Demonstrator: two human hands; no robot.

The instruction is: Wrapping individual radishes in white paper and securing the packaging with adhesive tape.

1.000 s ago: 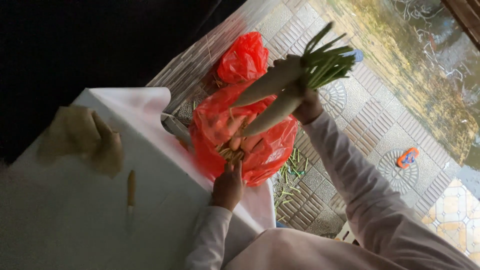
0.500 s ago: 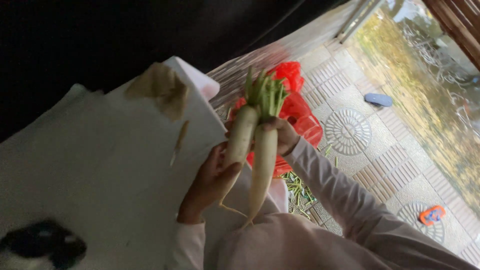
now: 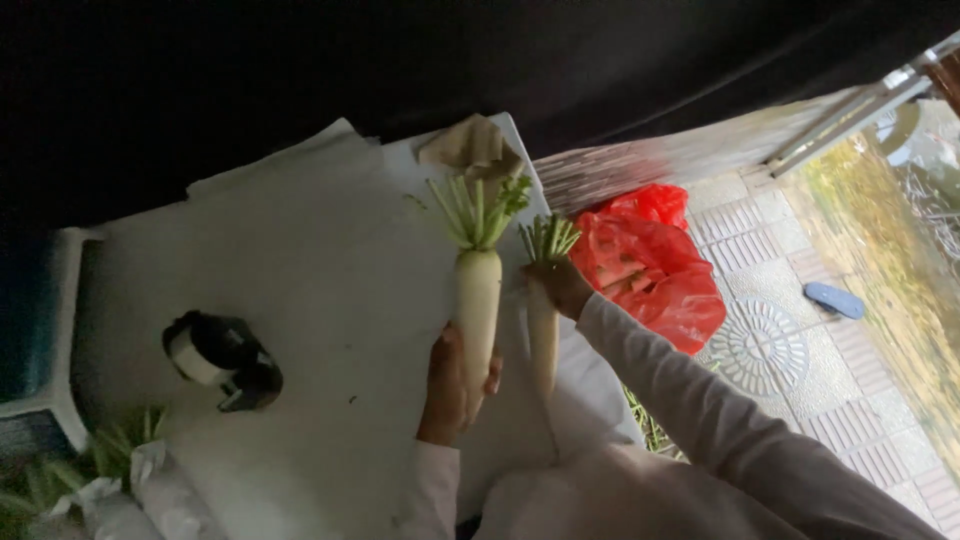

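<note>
Radishes (image 3: 478,305), one per hand

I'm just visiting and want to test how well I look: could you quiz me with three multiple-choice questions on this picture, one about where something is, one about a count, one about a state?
1. Where does the red plastic bag lie?
A. on the white table
B. on the tiled floor beside the table
C. in the person's lap

2. How many white radishes are held?
A. one
B. two
C. four

3. How is the left hand?
A. closed around the root end of a radish
B. flat on the table
C. empty in the air

Answers: 1 B, it lies on the paving past the white table's edge. 2 B, the larger radish in the left hand and the thinner radish in the right hand. 3 A, its fingers wrap that radish.
</note>
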